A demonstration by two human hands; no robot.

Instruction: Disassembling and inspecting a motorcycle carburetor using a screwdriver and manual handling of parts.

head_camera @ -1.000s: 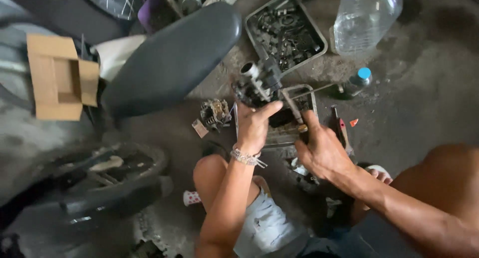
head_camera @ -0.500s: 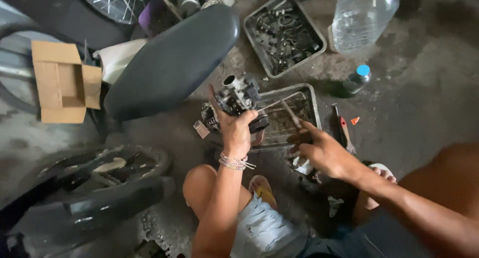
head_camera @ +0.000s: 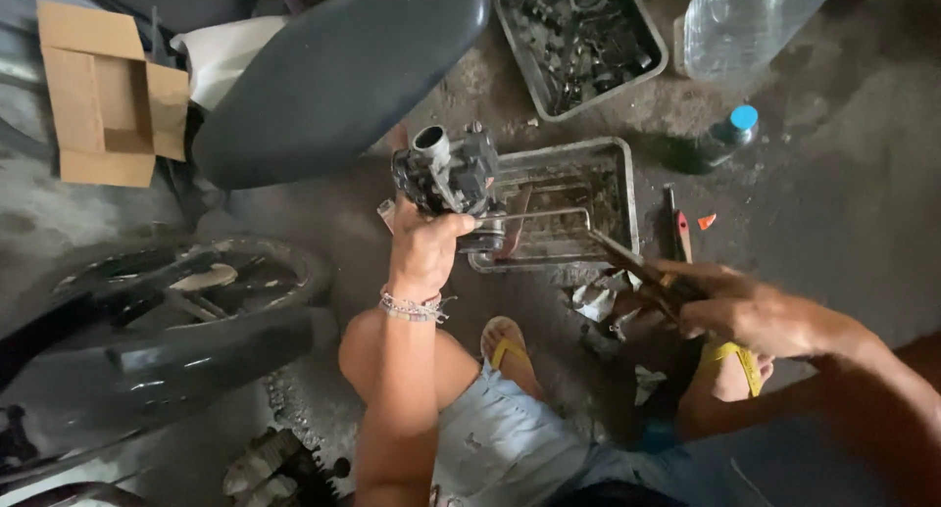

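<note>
Above the tray, left hand raised carburetor higher.

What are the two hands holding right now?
Left hand: closed around a dark metal engine part, lifted up.
Right hand: closed on a thin tool pointing at the metal tray.
</note>
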